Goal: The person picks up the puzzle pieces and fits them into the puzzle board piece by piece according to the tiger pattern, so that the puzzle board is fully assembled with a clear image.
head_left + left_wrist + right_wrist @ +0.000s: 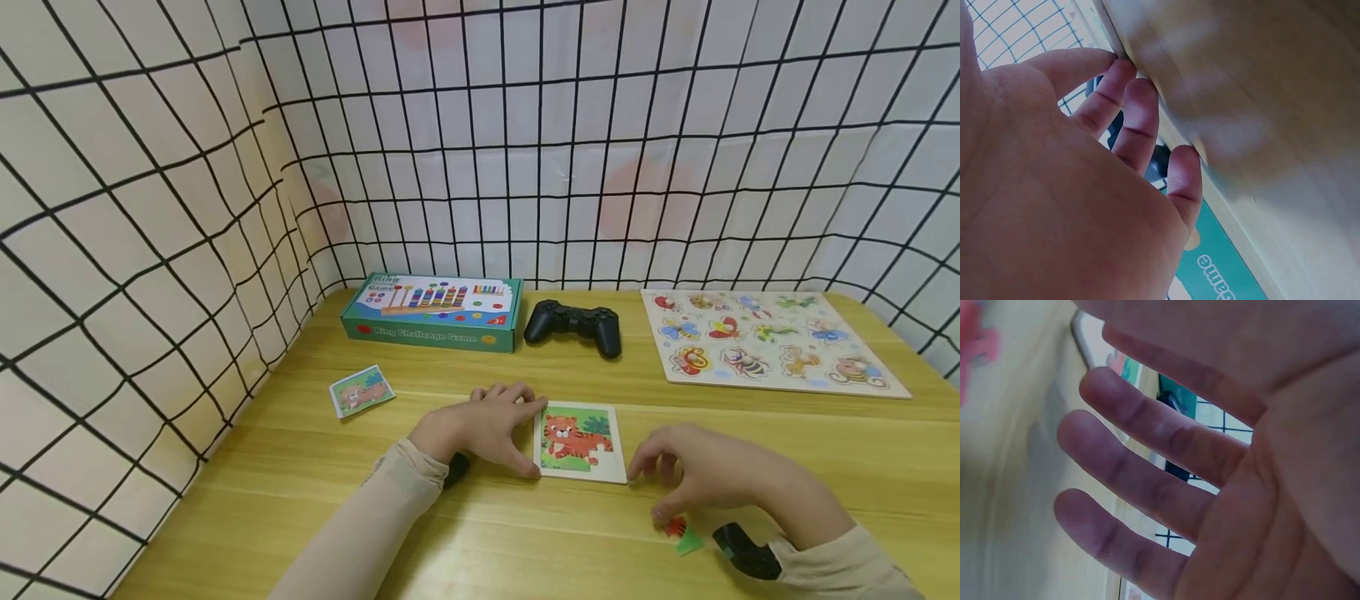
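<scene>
A square tiger puzzle [573,442] in a white frame lies flat on the table, with a pale gap in the picture near its lower right corner. The thumb and index fingertip of my left hand [491,421] touch its left edge, the other fingers resting on the wood. My right hand [712,471] is spread beside the lower right corner, index fingertip close to it; contact is hard to tell. Under the right thumb lies a loose red and green puzzle piece [686,537], partly covered. In the right wrist view, the fingers are loosely extended and hold nothing.
A small tiger picture card [362,391] lies to the left. Along the back are a green ring game box [435,312], a black game controller [573,325] and a wooden insect puzzle board [772,342]. Black wire mesh [525,167] walls the table's back and sides.
</scene>
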Demonstrator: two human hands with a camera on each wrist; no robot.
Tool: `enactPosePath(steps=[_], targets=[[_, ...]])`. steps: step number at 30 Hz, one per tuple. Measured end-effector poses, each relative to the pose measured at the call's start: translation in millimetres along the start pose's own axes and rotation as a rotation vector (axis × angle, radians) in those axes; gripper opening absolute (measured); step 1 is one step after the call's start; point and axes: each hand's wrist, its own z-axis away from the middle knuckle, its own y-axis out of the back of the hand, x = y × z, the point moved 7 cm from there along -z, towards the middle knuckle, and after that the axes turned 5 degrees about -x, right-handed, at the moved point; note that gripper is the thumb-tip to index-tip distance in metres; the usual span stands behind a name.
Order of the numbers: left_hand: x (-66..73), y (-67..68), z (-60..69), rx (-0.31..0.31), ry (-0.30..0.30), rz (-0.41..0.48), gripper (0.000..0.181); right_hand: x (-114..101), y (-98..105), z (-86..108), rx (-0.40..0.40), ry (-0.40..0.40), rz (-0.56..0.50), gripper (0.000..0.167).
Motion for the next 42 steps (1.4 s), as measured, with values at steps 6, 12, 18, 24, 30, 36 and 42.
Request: enactPosePath(steps=[6,12,18,24,30,36,42], targets=[[-0.5,1.2,1.6,0.002,-0.003,0.010,0.098,8.2,-7.2,12.0,-0.030,-0.006,-0.010,0.040],[0.3,0.8,0.7,-0.004,0.004,0.007,0.098,12.6,-13.9,18.3,-0.050,-0.006,-0.001,0.050],[0.4,0.5,0.0,-0.005,0.003,0.004,0.098,12.9,-15.5,16.4,-0.051,0.016,-0.038,0.046],[0.3,-0.2,0.1,-0.005,-0.005,0.009,0.099,15.5,-16.2,15.8,-0.047,-0.011,-0.065,0.038],[0.6,-0.3,-0.4,-0.002,-0.006,0.007,0.099,19.7,-14.6,16.8,-0.039,-0.043,-0.076,0.040],[1.0,-1.8,-1.7,0.000,-0.006,0.002,0.099,23.7,-14.1,16.7,-0.040,-0.081,-0.073,0.042],[-0.3,-1.4,-0.8,0.002,-0.006,0.004,0.099,22.6,-13.4,16.3,-0.041,-0.067,-0.077,0.037]])
